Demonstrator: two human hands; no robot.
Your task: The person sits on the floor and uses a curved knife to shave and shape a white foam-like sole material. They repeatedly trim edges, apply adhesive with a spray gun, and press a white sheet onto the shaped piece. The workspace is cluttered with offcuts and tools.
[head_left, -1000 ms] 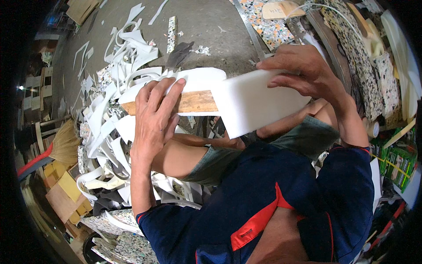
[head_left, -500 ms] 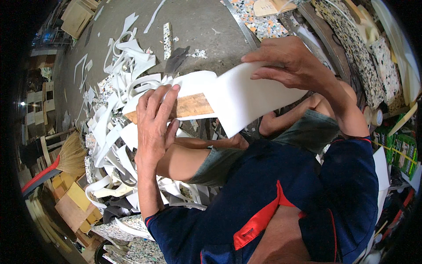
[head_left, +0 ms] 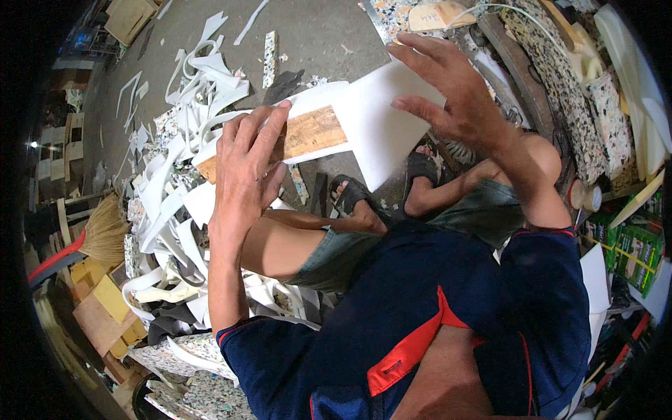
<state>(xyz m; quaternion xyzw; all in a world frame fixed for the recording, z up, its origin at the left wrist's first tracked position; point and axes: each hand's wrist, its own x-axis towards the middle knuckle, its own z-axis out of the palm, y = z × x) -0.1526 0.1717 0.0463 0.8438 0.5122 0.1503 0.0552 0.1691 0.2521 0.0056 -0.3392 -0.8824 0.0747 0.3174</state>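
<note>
- At centre of head view: long brown wooden block (head_left: 311,133) w/ white foam along its edges, held above floor, over person's lap side.
- L hand (head_left: 245,164): grasping block's L part, fingers over top, thumb on near side.
- Flat white foam sheet (head_left: 381,133): at block's R end, btwn the 2 hands, slanting.
- R hand (head_left: 455,98): fingers spread, thumb well apart, not clenched; over R part of sheet. Can't tell if fingertips touch it.
- Container, lower L: round black-rimmed tub (head_left: 138,399), partly cut off; multicolour speckled foam slabs (head_left: 185,395) in it, sticking up nr rim.
- Containers, R edge: bright green printed packs (head_left: 633,255) w/ thin yellow strap around; contents hidden.
- Nr those: small round pale-ended cylinder (head_left: 593,198); can't tell if jar or roll.
- L of block: heap of curved white foam offcuts (head_left: 210,80) on grey concrete floor (head_left: 318,42).
- Far L: straw broom (head_left: 105,227) w/ red part, above brown & yellow flat pieces (head_left: 115,304).
- Below sheet: black open-toed sandals (head_left: 420,168) on person's feet.
</note>
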